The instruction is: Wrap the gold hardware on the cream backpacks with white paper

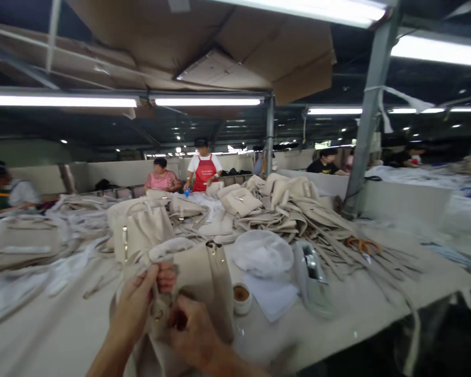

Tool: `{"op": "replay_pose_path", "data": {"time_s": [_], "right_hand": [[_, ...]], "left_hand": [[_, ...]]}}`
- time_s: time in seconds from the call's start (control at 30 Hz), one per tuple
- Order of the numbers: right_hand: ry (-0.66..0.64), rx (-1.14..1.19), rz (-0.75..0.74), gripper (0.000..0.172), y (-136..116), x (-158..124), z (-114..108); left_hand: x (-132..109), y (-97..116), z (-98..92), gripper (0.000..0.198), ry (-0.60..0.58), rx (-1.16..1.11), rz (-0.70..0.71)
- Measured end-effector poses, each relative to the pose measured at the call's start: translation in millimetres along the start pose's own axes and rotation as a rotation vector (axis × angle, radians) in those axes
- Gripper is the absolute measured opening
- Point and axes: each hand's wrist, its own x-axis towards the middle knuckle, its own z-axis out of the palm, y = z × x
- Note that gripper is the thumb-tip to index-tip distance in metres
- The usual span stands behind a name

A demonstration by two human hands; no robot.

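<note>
A beige handbag (204,277) stands on the worktable (43,335) right in front of me. My left hand (135,306) pinches a strap or tab with a metal fitting at the bag's side. My right hand (192,332) is closed on the same spot just below, fingers curled against the bag. The exact part between the fingers is hidden.
A small cup (241,297), white paper (272,296), a white cap-like cover (262,252) and a tape dispenser (312,277) lie to the right. Heaps of beige bags (282,204) and straps fill the table. Scissors (363,245) lie far right. Several other people work behind.
</note>
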Motion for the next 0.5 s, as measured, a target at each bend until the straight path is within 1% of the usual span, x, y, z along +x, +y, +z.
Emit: {"op": "replay_pose_path", "data": {"time_s": [0.07, 0.1, 0.13, 0.2, 0.27, 0.33, 0.4, 0.47, 0.5], "right_hand": [[0.050, 0.010, 0.009, 0.014, -0.8, -4.4, 4.2], [0.076, 0.009, 0.010, 0.014, -1.7, -6.2, 3.9], [0.086, 0.006, 0.008, 0.013, -3.0, -7.6, 0.9], [0.049, -0.001, 0.013, 0.013, -5.7, -10.0, -14.3], [0.009, -0.076, 0.007, 0.013, -4.6, -13.2, -41.2], [0.035, -0.275, -0.040, 0.016, 4.2, -18.0, -75.1], [0.087, -0.549, -0.073, 0.020, 21.7, -23.8, -108.0], [0.110, -0.826, -0.022, 0.014, 45.1, -29.1, -132.0], [0.104, -0.939, 0.023, 0.016, 57.5, -31.3, -139.2]], "left_hand": [[8.4, 5.0, 12.3, 0.060, 0.002, -0.166, -0.089], [12.8, 6.9, 18.3, 0.060, 0.007, -0.210, -0.104], [16.7, 7.9, 23.4, 0.058, 0.016, -0.232, -0.106], [22.5, 7.8, 29.3, 0.056, 0.050, -0.233, -0.095], [25.5, 6.0, 28.7, 0.055, 0.054, -0.215, -0.072], [25.6, 4.0, 23.2, 0.055, 0.017, -0.215, -0.058], [23.2, 2.4, 16.6, 0.054, -0.023, -0.236, -0.058], [18.9, 0.8, 12.2, 0.054, -0.034, -0.247, -0.070], [16.5, -0.2, 11.2, 0.054, -0.032, -0.248, -0.082]]}}
